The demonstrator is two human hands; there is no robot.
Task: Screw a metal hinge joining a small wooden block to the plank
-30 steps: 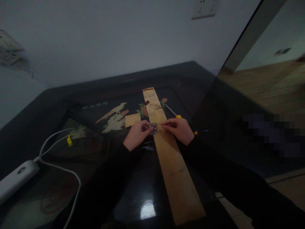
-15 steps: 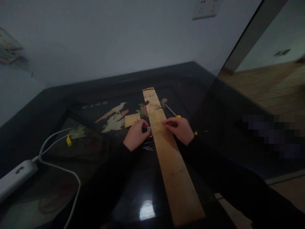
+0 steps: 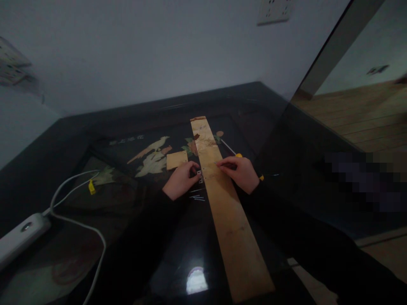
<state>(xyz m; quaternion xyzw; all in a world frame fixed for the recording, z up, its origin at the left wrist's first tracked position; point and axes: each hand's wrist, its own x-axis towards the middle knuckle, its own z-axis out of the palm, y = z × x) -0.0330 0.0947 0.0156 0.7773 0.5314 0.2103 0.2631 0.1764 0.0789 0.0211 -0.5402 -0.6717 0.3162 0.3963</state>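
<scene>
A long wooden board (image 3: 233, 216) runs from the near side to the far side of the dark tabletop. My left hand (image 3: 180, 180) is closed at the board's left edge, with thumb and fingers on a small metal hinge (image 3: 199, 177) with holes. Over the board, my right hand (image 3: 241, 173) is closed in a pinch; whatever tiny thing its fingertips hold is too small to make out. Small dark holes mark the board near its left edge. Several screws or nails (image 3: 197, 197) lie below my left hand.
A small wooden piece (image 3: 177, 160) lies beyond my left hand. A yellow-handled screwdriver (image 3: 228, 147) is partly hidden by my right hand; another thin metal shaft (image 3: 271, 174) sticks out right of it. A white power strip (image 3: 27, 228) and cable (image 3: 82, 222) occupy the left.
My left hand has shifted slightly left and down, and more of the hinge shows beside the board. My right hand stays almost still.
</scene>
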